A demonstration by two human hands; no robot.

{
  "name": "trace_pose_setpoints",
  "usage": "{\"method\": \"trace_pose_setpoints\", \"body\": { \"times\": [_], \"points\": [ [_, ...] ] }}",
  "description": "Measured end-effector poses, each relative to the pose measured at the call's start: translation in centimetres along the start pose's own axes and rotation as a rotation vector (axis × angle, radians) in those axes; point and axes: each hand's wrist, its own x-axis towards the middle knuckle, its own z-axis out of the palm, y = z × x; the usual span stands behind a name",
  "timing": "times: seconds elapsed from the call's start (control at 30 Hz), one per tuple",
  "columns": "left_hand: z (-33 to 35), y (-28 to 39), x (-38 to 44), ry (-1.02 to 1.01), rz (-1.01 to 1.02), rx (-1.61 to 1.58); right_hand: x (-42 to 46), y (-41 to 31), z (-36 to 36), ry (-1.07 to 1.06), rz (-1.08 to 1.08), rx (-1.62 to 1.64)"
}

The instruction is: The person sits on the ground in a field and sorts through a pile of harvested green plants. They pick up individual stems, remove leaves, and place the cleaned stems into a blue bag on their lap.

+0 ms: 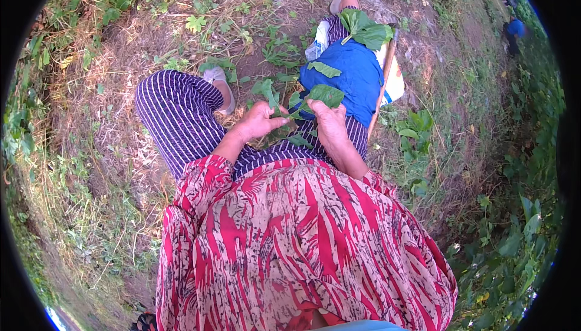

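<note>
Seated on the ground with legs spread, I hold torn green leaf pieces in front of my lap. My left hand (pixel 258 122) pinches a ragged leaf piece (pixel 268 92) between thumb and fingers. In my right hand (pixel 330 124) is a broader green leaf (pixel 327 95), its stem end towards the left hand. A blue cloth (pixel 347 76) covers part of my right leg. On it lies a torn leaf strip (pixel 324 69), and at its far end rests a small stack of large leaves (pixel 365 30). One more leaf scrap (pixel 299 140) lies on my striped trousers (pixel 174 108).
A wooden stick (pixel 385 76) leans along the cloth's right side. Beneath the cloth a white plastic bag (pixel 396 81) shows. Cut leaves (pixel 281 54) lie on the dry, grassy ground (pixel 122 149) between my feet. Leafy plants (pixel 513 240) border the right; a person in blue (pixel 515 27) is far off.
</note>
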Motion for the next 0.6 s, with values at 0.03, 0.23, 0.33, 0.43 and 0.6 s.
{"method": "trace_pose_setpoints", "body": {
  "times": [0.03, 0.23, 0.33, 0.43, 0.6],
  "points": [
    [0.0, 0.0, 0.0, 0.001, -0.007, -0.038, 0.0, -0.5, 0.0, -0.008, -0.027, 0.006],
    [-0.1, 0.7, -0.1, 0.013, 0.028, -0.020, -0.1, -2.2, -0.6, -0.046, -0.129, 0.022],
    [-0.5, 1.3, -0.4, -0.021, 0.022, 0.157, 0.9, -4.6, -1.3, 0.003, -0.222, 0.045],
    [-0.5, 0.5, 0.0, 0.075, -0.014, -0.014, 1.4, -7.2, -1.3, 0.018, -0.329, 0.088],
    [-0.5, -0.2, 0.3, 0.143, 0.100, -0.218, 1.3, -5.0, -2.0, 0.034, -0.102, 0.125]
  ]
}}
